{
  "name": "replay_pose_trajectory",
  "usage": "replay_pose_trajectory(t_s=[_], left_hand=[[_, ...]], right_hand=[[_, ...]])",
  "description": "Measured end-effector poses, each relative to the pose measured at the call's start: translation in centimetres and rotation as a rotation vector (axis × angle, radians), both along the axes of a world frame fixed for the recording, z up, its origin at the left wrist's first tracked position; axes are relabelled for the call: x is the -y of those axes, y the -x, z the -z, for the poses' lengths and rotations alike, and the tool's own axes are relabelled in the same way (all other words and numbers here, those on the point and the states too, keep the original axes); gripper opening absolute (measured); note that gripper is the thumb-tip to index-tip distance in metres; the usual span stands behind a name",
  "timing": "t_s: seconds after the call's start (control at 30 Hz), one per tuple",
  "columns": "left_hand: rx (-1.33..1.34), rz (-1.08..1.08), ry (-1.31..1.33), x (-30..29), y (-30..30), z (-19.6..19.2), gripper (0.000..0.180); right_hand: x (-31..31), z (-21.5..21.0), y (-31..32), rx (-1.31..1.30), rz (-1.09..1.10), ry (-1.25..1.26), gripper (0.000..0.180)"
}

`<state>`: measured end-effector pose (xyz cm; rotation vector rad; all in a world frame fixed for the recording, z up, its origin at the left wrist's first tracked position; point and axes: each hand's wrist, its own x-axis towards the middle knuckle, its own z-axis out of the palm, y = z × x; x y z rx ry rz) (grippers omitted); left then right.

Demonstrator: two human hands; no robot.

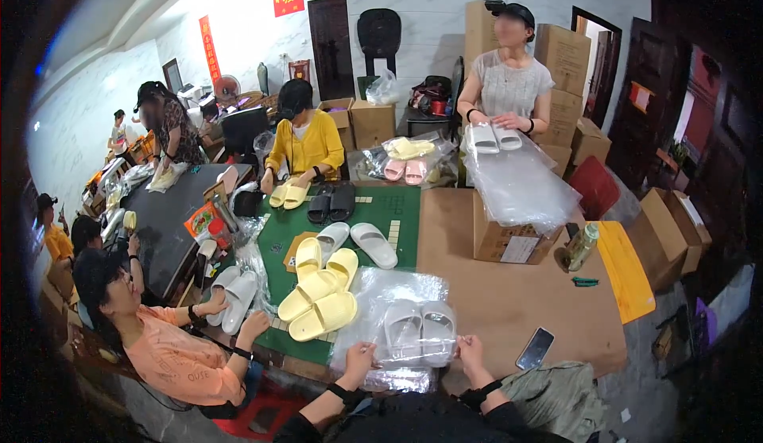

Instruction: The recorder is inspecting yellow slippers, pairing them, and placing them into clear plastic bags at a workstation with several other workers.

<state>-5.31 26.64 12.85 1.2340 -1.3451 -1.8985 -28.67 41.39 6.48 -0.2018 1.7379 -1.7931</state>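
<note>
A pair of pale grey slide slippers (404, 333) lies side by side inside a clear plastic bag (373, 288) at the table's near edge. My left hand (358, 363) is closed in a pinch on the bag's near left side. On the other side, my right hand (470, 353) grips the bag's near right corner. Further clear bags lie flat beneath and to the left of it. Just beyond my left hand, yellow slippers (324, 318) are piled on a green mat (381, 205). Two pale grey slippers (373, 245) lie loose behind that pile.
Left of me, a person in orange (171, 348) holds grey slippers (237, 296). Across sits a person in yellow (306, 149) with yellow slippers. A standing person (509, 85) handles slippers over a carton (509, 240) with stacked bags. A phone (535, 348) and a bottle (582, 246) lie rightward.
</note>
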Motion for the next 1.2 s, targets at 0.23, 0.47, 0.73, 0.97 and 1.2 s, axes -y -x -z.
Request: replay_pose_trajectory(t_s=[0.23, 0.47, 0.73, 0.97, 1.2], left_hand=[[0.262, 0.067, 0.228, 0.3, -0.8, 1.8, 0.017], [0.313, 0.094, 0.391, 1.2, -1.3, 3.5, 0.019], [-0.012, 0.015, -0.016, 0.5, -1.0, 1.9, 0.014], [0.029, -0.055, 0.060, -0.4, -0.5, 2.2, 0.015], [0.031, -0.041, 0.039, -0.3, -0.7, 2.4, 0.021]], right_hand=[[0.0, -0.8, -0.5, 0.053, -0.028, -0.051, 0.014], [-0.3, 0.1, -0.2, 0.056, -0.074, -0.072, 0.014], [-0.4, 0.0, -0.4, 0.038, -0.068, -0.086, 0.017], [-0.3, -1.3, -0.7, 0.084, -0.047, -0.110, 0.017], [-0.5, -0.3, 0.0, 0.056, -0.088, -0.071, 0.017]])
